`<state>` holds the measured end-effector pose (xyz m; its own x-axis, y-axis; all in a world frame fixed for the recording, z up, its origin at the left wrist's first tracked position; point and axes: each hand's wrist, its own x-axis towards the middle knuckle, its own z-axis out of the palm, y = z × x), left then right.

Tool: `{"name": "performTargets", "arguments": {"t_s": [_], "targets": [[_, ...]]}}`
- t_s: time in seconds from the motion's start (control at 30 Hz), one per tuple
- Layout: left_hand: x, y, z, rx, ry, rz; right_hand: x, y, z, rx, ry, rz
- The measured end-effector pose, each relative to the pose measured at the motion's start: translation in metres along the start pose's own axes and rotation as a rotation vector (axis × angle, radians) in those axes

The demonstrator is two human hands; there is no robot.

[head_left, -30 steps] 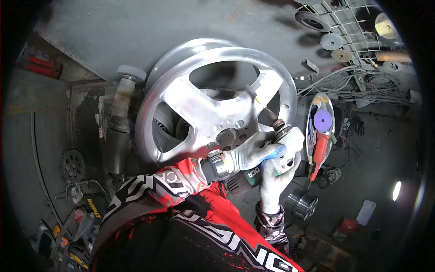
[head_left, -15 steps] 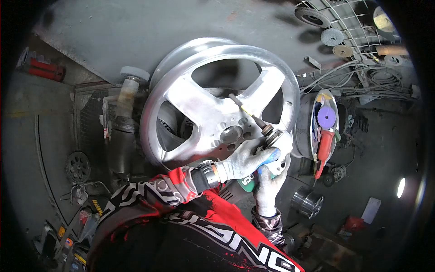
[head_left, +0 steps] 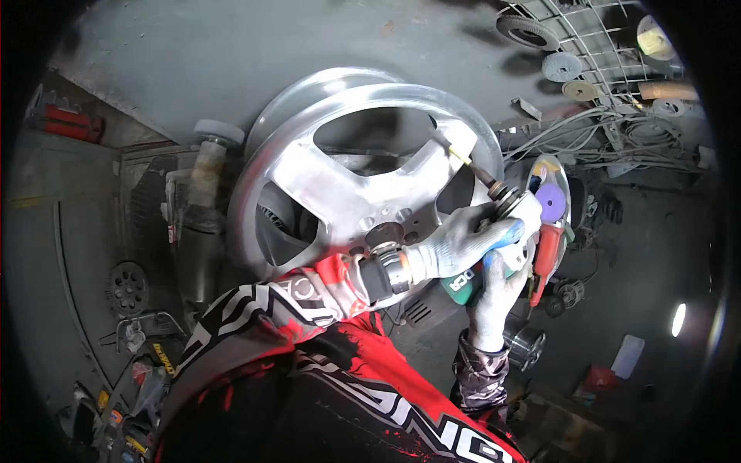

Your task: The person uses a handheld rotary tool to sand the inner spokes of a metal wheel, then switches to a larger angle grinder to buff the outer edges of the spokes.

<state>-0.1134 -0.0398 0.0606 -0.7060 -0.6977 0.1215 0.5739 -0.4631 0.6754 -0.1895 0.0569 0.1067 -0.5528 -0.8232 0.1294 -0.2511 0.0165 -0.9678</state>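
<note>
Both my hands wear white gloves with blue on the fingertips. My left hand (head_left: 463, 243) is wrapped round the front of a green DCA die grinder (head_left: 461, 287), and a watch (head_left: 390, 266) sits on that wrist. Lower down, my right hand (head_left: 498, 305) closes on the grinder's body from the right. A thin shaft tool (head_left: 480, 174) sticks out of the grinder up to the left, its blurred tip overlapping the upper right spoke of a polished alloy wheel (head_left: 320, 181). My left forearm hides part of the wheel's lower edge.
A red power tool (head_left: 546, 251) and a purple disc (head_left: 551, 202) lie in another wheel at right. Abrasive wheels (head_left: 562, 66) hang on a wire rack (head_left: 594, 46) above coiled cables (head_left: 652, 131). A machine with a cylindrical shaft (head_left: 207, 177) stands left.
Both hands have moved right with the die grinder. Its tip has shifted from near the wheel's centre outward along the upper right spoke. The whole view has shifted slightly.
</note>
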Motion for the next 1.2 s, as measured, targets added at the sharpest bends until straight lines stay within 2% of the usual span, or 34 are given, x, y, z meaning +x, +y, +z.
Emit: {"name": "performTargets", "arguments": {"t_s": [0.07,0.1,0.2,0.4,0.47,0.6,0.67,0.73,0.8,0.87,0.9,0.93,0.97,1.0,1.13,1.2], "targets": [[0.008,0.0,0.0,-0.047,-0.048,-0.061,0.005,0.0,-0.001,-0.028,0.052,0.004],[0.009,-0.003,0.001,0.006,0.001,0.02,0.005,0.001,-0.001,-0.029,0.051,0.002],[-0.001,-0.01,-0.003,0.038,0.006,0.025,0.001,0.011,-0.007,-0.086,-0.001,-0.047],[-0.037,-0.016,-0.006,0.048,0.051,-0.006,-0.031,0.016,-0.002,-0.033,-0.032,0.071],[-0.049,-0.011,-0.007,0.109,0.087,-0.057,-0.039,0.022,-0.005,-0.065,-0.024,0.069],[-0.063,-0.002,-0.003,0.349,0.166,-0.057,-0.048,0.035,-0.012,0.096,-0.083,0.15],[-0.061,-0.012,0.0,0.365,0.2,-0.018,-0.051,0.041,-0.017,0.194,-0.09,0.251],[-0.059,-0.018,0.001,0.456,0.225,-0.141,-0.049,0.044,-0.022,0.205,-0.092,0.255],[-0.054,-0.022,0.002,0.482,0.225,-0.102,-0.042,0.054,-0.035,0.179,-0.136,0.242],[-0.048,-0.028,0.002,0.737,0.072,0.08,-0.031,0.046,-0.035,0.143,-0.107,0.208],[-0.04,-0.04,0.001,0.73,0.061,0.203,-0.023,0.046,-0.038,0.145,-0.108,0.19],[-0.028,-0.022,0.006,0.786,0.057,0.205,-0.015,0.046,-0.042,0.149,-0.107,0.171],[-0.017,-0.015,0.01,0.611,0.095,0.118,-0.006,0.043,-0.047,0.121,-0.107,0.198],[-0.006,-0.008,0.016,0.436,0.133,0.032,0.003,0.042,-0.042,0.078,-0.076,0.056],[0.02,0.006,0.019,0.451,0.145,-0.109,0.021,0.026,-0.034,0.103,-0.005,0.054],[0.019,0.005,0.018,0.434,0.138,-0.076,0.022,0.025,-0.034,0.128,0.002,0.044]]}}
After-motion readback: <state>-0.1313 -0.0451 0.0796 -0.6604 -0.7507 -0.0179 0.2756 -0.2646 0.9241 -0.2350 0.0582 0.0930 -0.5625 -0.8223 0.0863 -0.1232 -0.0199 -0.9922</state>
